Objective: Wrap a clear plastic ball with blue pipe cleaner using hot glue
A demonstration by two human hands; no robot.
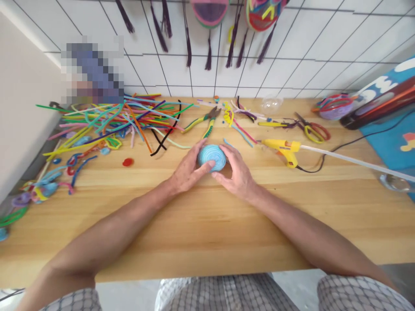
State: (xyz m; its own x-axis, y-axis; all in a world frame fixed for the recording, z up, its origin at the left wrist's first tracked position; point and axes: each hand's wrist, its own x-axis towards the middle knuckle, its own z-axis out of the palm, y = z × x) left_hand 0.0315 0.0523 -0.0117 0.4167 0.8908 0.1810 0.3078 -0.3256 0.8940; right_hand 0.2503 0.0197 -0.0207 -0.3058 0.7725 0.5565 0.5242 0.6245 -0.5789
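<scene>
A round, light-blue coil of pipe cleaner (pixel 211 156) is cupped between both hands near the middle of the wooden table. My left hand (pixel 190 168) grips its left edge, with the thumb lying across the top of the coil. On the other side, my right hand (pixel 238 170) curls around the right edge, thumb at the near rim. A short blue pipe cleaner end (pixel 227 142) shows by the right fingers. The underside of the coil is hidden. Just beyond the hands lie pliers with green and yellow handles (pixel 209 125).
Loose pipe cleaners (pixel 129 119) are heaped at the back left. A yellow glue gun (pixel 285 151) with a long glue stick lies to the right, its cord trailing. Scissors (pixel 314 130) rest behind it. A red disc (pixel 128 162) sits left of the hands. A tiled wall (pixel 142 71) bounds the back.
</scene>
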